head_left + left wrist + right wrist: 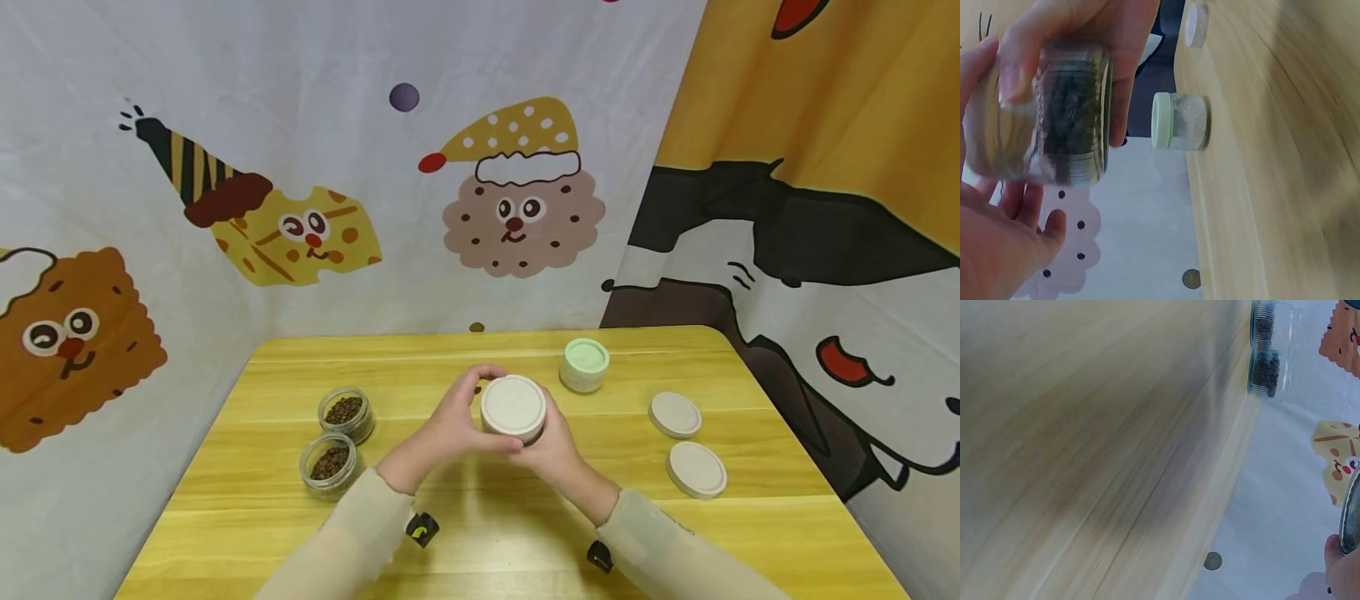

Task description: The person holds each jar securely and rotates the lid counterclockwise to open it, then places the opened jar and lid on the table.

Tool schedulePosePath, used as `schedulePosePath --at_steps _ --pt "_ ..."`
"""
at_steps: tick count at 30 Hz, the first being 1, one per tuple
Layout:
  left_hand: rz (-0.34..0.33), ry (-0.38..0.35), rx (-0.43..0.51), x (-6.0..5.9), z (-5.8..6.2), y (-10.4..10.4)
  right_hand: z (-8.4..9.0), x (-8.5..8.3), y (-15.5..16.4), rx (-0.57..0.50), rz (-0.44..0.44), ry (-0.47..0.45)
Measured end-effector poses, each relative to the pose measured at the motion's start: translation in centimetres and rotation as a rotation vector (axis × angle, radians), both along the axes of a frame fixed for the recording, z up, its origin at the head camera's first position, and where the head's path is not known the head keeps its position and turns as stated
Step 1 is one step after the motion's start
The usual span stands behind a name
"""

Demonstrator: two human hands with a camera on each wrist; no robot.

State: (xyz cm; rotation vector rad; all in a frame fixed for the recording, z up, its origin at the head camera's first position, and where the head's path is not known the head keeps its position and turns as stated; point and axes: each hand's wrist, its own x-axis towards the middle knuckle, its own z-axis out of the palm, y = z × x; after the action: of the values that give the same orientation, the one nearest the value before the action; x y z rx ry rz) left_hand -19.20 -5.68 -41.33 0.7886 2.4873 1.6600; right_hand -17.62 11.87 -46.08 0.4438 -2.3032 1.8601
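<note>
Over the middle of the wooden table (480, 533) both hands hold one glass jar (513, 408) of dark beans with a beige lid. My left hand (453, 421) curls round the lid's rim, thumb on its near edge. My right hand (553, 443) wraps the glass body from the right. The left wrist view shows the jar (1060, 112) blurred and lifted off the table, with the left palm (997, 244) below it and the right hand's fingers (1116, 37) behind it. Only the jar's edge (1352, 512) and a fingertip (1338, 569) appear in the right wrist view.
A green-lidded jar (584, 364) stands behind and to the right of the hands. Two loose beige lids (675, 414) (697, 469) lie at the right. Two open jars of beans (346, 413) (328, 464) stand at the left. Printed cloth hangs behind and beside the table.
</note>
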Motion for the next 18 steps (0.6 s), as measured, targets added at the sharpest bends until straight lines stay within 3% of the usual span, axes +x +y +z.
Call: schedulePosePath --at_steps 5,13,18 --pt "-0.005 0.046 -0.005 0.1 0.0 0.4 0.1 0.1 -0.1 0.013 -0.004 0.011" --pt "-0.2 0.05 0.06 -0.2 -0.1 -0.5 0.9 0.5 -0.3 0.0 -0.009 -0.019" --pt "-0.209 0.019 0.077 -0.3 -0.1 -0.6 -0.4 0.0 -0.2 -0.01 -0.004 0.035"
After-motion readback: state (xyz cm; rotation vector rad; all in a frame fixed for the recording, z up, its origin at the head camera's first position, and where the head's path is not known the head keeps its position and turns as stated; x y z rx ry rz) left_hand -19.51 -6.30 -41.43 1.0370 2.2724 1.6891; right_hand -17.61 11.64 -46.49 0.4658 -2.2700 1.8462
